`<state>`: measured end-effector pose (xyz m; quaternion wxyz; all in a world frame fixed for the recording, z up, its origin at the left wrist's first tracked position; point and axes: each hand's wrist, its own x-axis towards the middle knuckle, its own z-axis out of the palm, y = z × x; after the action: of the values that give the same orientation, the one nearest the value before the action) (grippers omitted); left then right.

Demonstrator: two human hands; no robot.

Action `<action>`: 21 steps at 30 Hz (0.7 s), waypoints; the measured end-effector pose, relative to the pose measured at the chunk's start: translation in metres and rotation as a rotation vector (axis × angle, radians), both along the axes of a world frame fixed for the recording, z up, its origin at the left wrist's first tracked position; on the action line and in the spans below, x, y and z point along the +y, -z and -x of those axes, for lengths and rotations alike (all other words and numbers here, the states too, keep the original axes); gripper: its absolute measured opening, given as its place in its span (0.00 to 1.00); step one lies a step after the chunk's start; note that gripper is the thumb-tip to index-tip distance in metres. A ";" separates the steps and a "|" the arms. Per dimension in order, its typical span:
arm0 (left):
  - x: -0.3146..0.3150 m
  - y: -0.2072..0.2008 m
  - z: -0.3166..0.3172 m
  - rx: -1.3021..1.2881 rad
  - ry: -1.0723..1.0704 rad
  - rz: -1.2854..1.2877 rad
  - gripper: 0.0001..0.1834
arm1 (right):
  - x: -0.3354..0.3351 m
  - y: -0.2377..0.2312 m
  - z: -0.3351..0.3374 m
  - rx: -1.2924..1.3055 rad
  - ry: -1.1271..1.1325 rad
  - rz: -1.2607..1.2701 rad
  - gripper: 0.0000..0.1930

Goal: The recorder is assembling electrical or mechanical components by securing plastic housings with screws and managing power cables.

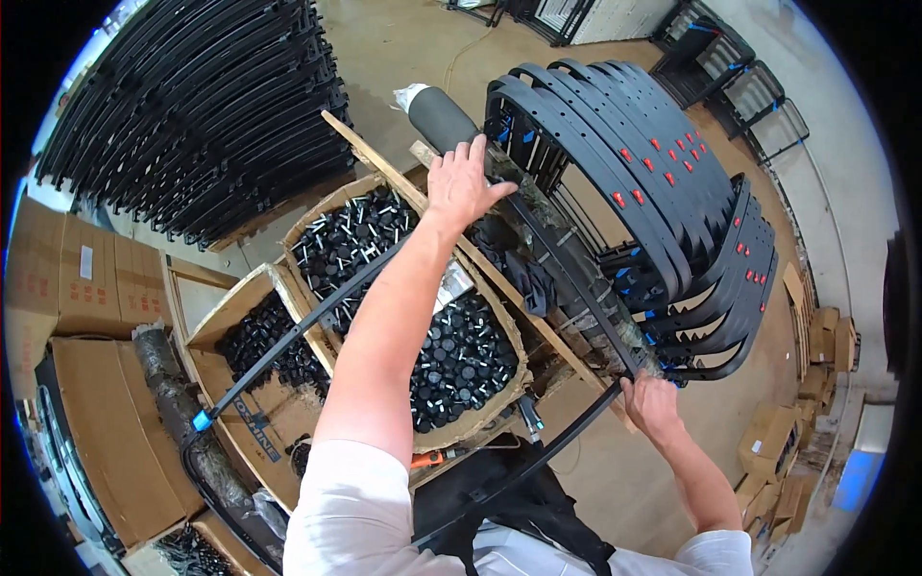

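Observation:
A black metal tube frame lies slanted in front of me, with one side running under my left forearm and another back toward my body. My left hand rests on the frame's far corner, fingers stretched out and thumb apart. At the near right corner, my right hand has its fingers wrapped round the tube. A blue piece sits on the frame's left end. Below my left arm are bins of black round-headed studs with metal shanks. What lies under my left palm is hidden.
Stacked black curved panels with red pieces stand at the right. Many black frames are stacked at the far left. Cardboard boxes stand left. Wrapped rollers lie beneath the frame. An orange-handled tool lies by the bin.

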<state>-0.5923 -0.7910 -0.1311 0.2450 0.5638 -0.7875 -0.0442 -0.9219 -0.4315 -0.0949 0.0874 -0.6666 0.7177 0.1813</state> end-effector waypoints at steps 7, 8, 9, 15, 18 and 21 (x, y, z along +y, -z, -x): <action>-0.030 0.018 -0.108 -0.047 -0.290 -0.083 0.24 | 0.000 0.004 -0.004 -0.048 -0.018 0.057 0.19; -0.027 -0.002 -0.066 -0.039 -0.221 -0.312 0.27 | 0.004 0.003 0.005 -0.033 -0.004 0.046 0.19; -0.023 -0.014 -0.042 -0.110 -0.070 -0.305 0.36 | 0.004 0.002 0.008 -0.022 -0.019 0.072 0.19; -0.045 -0.013 -0.004 -0.410 0.344 -0.195 0.34 | -0.004 -0.003 0.007 -0.041 -0.076 0.127 0.19; -0.050 -0.006 -0.015 -0.484 0.426 -0.176 0.29 | -0.002 0.004 0.000 -0.006 -0.099 0.203 0.19; -0.035 0.004 -0.033 -0.351 0.398 -0.011 0.21 | -0.008 0.000 -0.007 -0.058 -0.047 0.123 0.19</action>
<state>-0.5591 -0.8260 -0.1350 0.0882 0.3980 -0.9132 0.0028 -0.9148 -0.4397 -0.0954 0.0629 -0.6925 0.7087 0.1194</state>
